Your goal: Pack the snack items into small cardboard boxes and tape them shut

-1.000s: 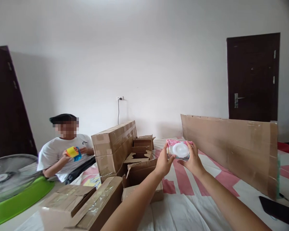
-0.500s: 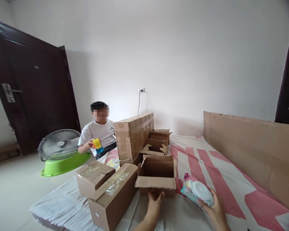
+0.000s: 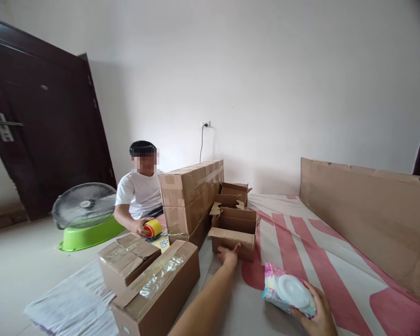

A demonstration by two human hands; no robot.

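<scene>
My left hand (image 3: 229, 254) reaches forward and presses against the front of an open cardboard box (image 3: 232, 234), its thumb spread apart from the fingers. The box's front flap is folded outward, and its inside looks bare as far as it shows. To the right, my right hand (image 3: 316, 305) is closed around the end of a pack of wet wipes (image 3: 290, 289), pink and teal with a white round lid. The pack is held above the striped sheet.
Two taped boxes (image 3: 161, 284) (image 3: 129, 256) lie at left. Stacked long boxes (image 3: 192, 186) stand beside more open boxes (image 3: 232, 190). A person (image 3: 140, 191) holds a yellow and orange tape roll (image 3: 152, 228). A cardboard panel (image 3: 363, 205) edges the right; a fan (image 3: 84, 205) sits in a green tub (image 3: 91, 233).
My left hand has pushed the open box away, toward the other open boxes. The wipes stay in my right hand. The other person has lowered the tape roll behind the boxes.
</scene>
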